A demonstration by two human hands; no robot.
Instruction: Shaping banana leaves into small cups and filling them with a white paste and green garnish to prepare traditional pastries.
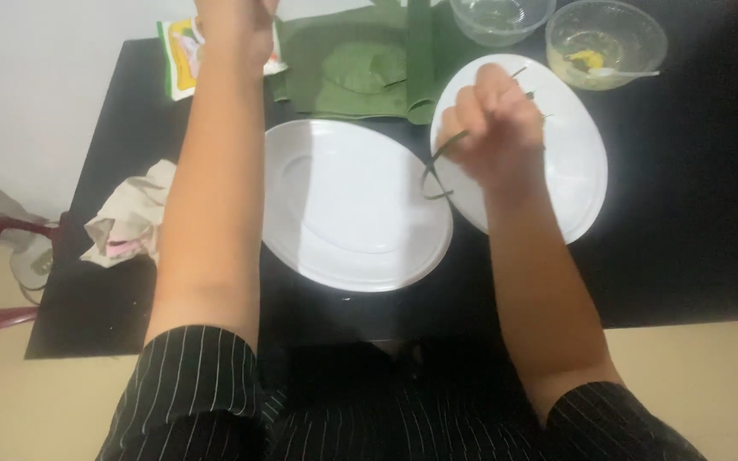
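We see 2 white plates (352, 205) (570, 145) at centre frame, both bare, and 2 clear bowls at the upper right, one (606, 43) holding yellow residue and a spoon. Black table (685, 222) lies open at right. Our right hand (493, 128) clenches a thin leaf strip (436, 171) over the plates; our left hand (237, 30) is cut off at the top edge, so we cannot tell its grip.

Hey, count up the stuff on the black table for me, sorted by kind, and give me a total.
White plates: 2
Clear bowls: 2
Piles of green leaves: 1
Thin leaf strips, in the right hand: 1
Crumpled cloths: 1
Printed packets: 1
Total: 8
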